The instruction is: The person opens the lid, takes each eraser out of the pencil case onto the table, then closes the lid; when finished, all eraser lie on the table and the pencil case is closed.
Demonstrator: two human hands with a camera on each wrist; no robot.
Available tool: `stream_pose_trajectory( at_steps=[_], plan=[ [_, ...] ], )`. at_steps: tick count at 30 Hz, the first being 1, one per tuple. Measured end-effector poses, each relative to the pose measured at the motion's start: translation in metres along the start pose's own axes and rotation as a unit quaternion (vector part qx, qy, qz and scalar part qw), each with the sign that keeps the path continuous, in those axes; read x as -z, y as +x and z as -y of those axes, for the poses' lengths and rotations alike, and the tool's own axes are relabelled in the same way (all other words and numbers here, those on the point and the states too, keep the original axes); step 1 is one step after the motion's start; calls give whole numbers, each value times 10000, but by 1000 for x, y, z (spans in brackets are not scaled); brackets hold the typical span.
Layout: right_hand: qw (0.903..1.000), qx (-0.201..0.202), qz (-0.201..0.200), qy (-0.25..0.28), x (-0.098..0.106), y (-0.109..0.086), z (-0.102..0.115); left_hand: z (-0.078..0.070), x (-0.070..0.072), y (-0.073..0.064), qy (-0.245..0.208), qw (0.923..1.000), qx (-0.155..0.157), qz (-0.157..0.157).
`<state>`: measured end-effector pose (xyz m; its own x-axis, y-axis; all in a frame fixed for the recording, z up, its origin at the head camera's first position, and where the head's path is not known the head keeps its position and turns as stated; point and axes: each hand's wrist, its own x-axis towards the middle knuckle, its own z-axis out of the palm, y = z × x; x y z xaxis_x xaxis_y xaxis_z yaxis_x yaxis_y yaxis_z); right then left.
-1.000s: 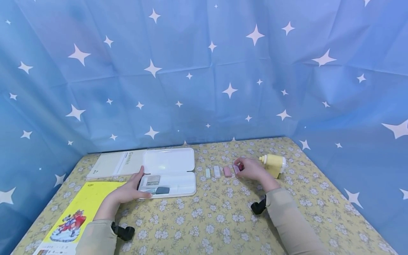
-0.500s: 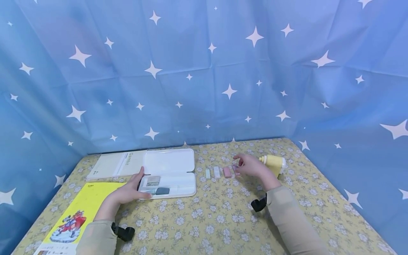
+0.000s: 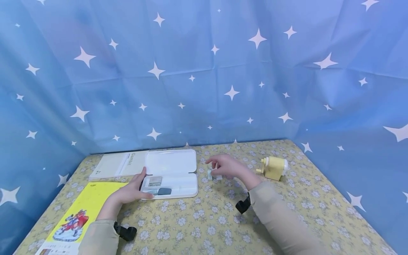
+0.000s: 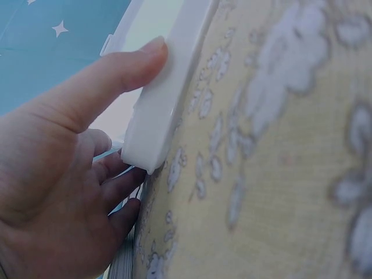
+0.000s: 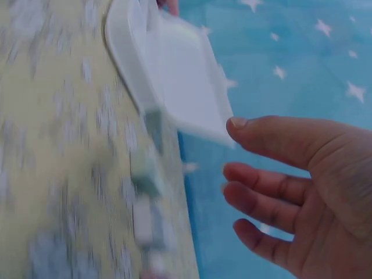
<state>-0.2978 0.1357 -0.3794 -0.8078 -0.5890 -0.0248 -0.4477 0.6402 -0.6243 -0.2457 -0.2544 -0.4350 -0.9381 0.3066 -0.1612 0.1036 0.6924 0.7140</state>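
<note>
In the head view a white pencil case (image 3: 185, 192) lies with its lid (image 3: 172, 161) raised back. My left hand (image 3: 129, 193) holds the case's left end; the left wrist view shows the thumb on its wall and fingers at the corner. Inside are a dark grey rounded piece (image 3: 164, 191) and a clear squarish piece (image 3: 155, 181). My right hand (image 3: 227, 166) hovers over a row of small erasers, fingers apart around nothing. A pale green eraser (image 3: 209, 175) and part of a white eraser (image 3: 219, 177) show; the hand hides the others. In the right wrist view the erasers (image 5: 143, 218) are blurred.
A yellow crank pencil sharpener (image 3: 275, 168) stands right of my right hand. White notebooks (image 3: 111, 164) lie at the back left, partly beside the case, and a yellow picture book (image 3: 92, 198) lies under my left forearm. A blue starry curtain (image 3: 204, 88) borders the floral-covered table.
My right hand released the purple eraser at the row's right end, then moved left over the other erasers. The left hand stays on the pencil case.
</note>
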Motion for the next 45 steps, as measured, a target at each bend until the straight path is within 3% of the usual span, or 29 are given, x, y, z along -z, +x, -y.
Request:
stream_pose_trajectory(
  at_steps=[6, 15, 28, 37, 45],
  plan=[
    [9951, 716, 493, -476, -18, 28, 25, -3, 1, -2, -11, 9999, -97, 49],
    [9839, 1206, 1203, -540, -46, 69, 52, -2, 0, 0, -106, 9999, -97, 49],
    [9709, 1294, 1793, -915, -74, 95, 81, 2, -1, 3, -20, 10000, -29, -37],
    [9629, 1146, 1994, -1412, -90, 101, 87, 1, -1, 4, -29, 10000, 5, -17],
    [9545, 1323, 2063, -1699, -95, 101, 90, 0, 1, 3, -84, 10000, -11, 4]
  ],
)
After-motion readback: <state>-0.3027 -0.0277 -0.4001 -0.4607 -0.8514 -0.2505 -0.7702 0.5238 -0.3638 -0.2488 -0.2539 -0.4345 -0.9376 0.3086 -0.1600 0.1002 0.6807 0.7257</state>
